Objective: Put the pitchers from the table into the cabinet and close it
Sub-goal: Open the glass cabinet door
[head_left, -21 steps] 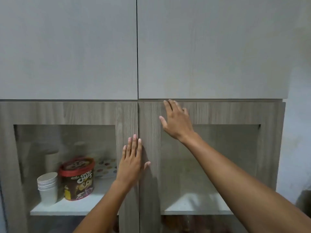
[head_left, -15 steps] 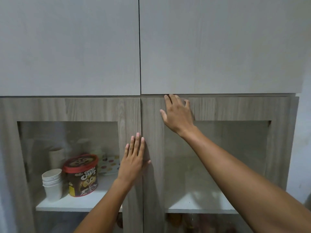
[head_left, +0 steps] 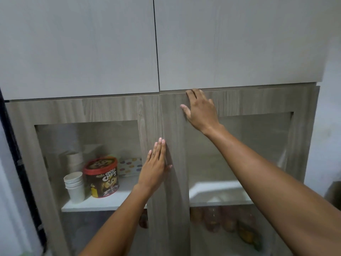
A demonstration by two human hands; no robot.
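A wood-grain cabinet with two glass-paned doors fills the head view. My left hand lies flat, fingers together, on the left door's frame beside the centre seam. My right hand rests flat on the top rail of the right door, fingertips at its upper edge. That door's top right corner stands slightly out from the cabinet side. Neither hand holds anything. No pitcher shows clearly; the right upper shelf behind the glass looks bare.
Behind the left glass stand stacked paper cups, a red-lidded Choco Chips tub and a dotted box. Jars sit on the lower right shelf. Two pale upper doors are closed. A wall lies to the right.
The view has shifted so the cabinet sits further right and lower. My hands stay flat on the doors; the left hand's fingers have drawn together near the seam.
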